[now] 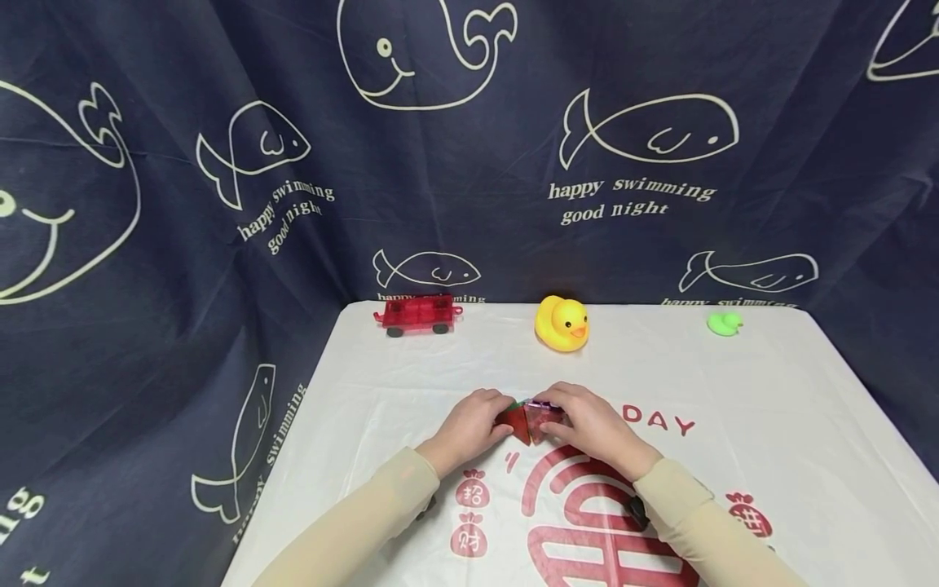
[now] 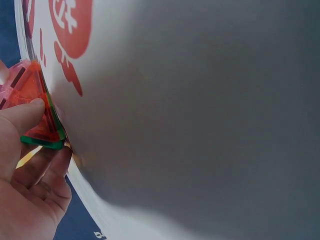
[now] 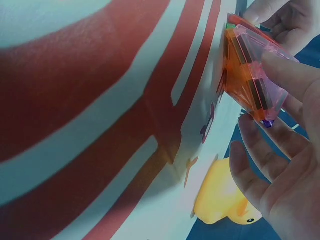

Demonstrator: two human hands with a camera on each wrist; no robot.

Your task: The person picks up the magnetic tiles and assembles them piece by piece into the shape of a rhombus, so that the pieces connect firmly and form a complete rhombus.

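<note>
Both hands meet over the middle of the table around a small cluster of translucent magnetic tiles. My left hand [image 1: 469, 428] pinches a red triangular tile [image 1: 517, 424], its thumb on the near face and its fingers behind. Along that tile's lower edge in the left wrist view runs a green tile [image 2: 42, 143]. My right hand [image 1: 597, 424] holds a pink tile [image 3: 273, 90], thumb flat on its face. An orange tile [image 3: 240, 80] and a purple corner [image 3: 268, 123] show beside it in the right wrist view. The tiles lean together in a peaked shape; fingers hide the far sides.
At the table's back edge stand a red toy wagon [image 1: 420, 314] on wheels, a yellow rubber duck [image 1: 562, 324] and a small green duck [image 1: 725, 324]. A white cover [image 1: 381, 383] with red prints lies over the table. A dark blue curtain [image 1: 469, 187] hangs behind.
</note>
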